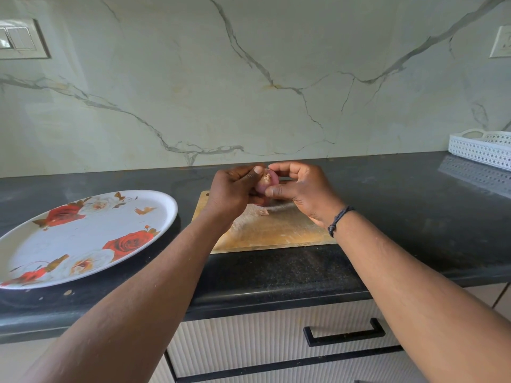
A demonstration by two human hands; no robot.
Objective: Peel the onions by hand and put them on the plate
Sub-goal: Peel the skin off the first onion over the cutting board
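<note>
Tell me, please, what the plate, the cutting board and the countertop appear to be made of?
Plate: probably melamine or plastic, glossy white with printed roses. Cutting board: wood, matte, pale brown with worn grain. Countertop: likely polished dark granite, speckled and reflective.

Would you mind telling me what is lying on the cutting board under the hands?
One small scrap of onion skin lies on the cutting board. The hands and onion above hide the board's far edge.

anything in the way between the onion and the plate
Nothing visible. Both hands, left hand and right hand, hold the onion above the cutting board. The plate lies to the left on the counter, with only bare counter between it and the board.
</note>
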